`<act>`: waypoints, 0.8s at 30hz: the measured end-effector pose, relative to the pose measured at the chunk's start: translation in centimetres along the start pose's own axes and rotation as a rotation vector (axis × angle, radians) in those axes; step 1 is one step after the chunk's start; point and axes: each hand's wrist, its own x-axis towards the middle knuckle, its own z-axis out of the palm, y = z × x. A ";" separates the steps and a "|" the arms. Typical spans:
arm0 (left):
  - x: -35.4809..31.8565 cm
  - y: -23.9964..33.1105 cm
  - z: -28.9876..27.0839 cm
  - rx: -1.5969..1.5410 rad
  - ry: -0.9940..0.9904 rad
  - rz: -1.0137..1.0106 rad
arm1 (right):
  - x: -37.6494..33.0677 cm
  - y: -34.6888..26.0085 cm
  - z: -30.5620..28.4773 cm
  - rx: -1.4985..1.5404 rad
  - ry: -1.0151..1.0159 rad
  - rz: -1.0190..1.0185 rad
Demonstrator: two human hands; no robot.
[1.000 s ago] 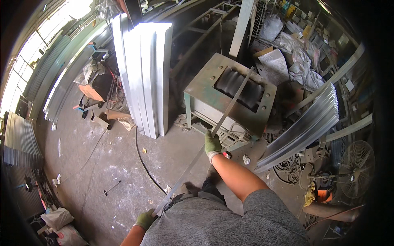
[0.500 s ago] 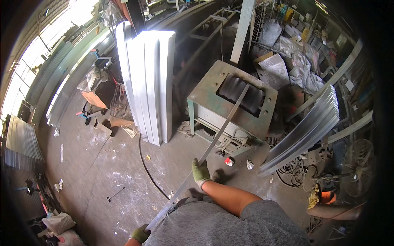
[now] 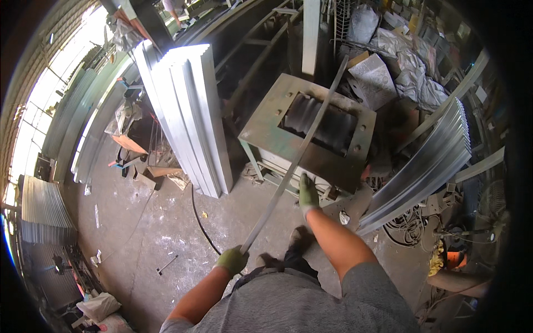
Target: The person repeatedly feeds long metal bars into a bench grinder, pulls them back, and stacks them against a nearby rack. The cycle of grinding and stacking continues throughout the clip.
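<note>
My left hand (image 3: 233, 260), in a green glove, grips the near end of a long thin metal strip (image 3: 302, 139). The strip slants up and to the right across the top of a green-grey steel machine (image 3: 261, 130) with ribbed rollers in its opening. My right hand (image 3: 308, 194), also gloved, is stretched out just right of the strip at the machine's front edge. It is off the strip and holds nothing.
A tall stack of pale metal profiles (image 3: 191, 116) stands left of the machine. Corrugated sheets (image 3: 427, 166) lean at the right over tangled cables (image 3: 402, 222). A black cable (image 3: 200, 222) crosses the concrete floor, and scrap lies at the left.
The strip has swung more upright over the machine. My right hand has let go of it and moved to its right. My left hand has risen into view.
</note>
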 end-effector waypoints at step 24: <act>35.7 35.9 -15.7 0.922 0.015 0.493 | -19.2 28.7 -24.5 -0.571 -0.180 0.477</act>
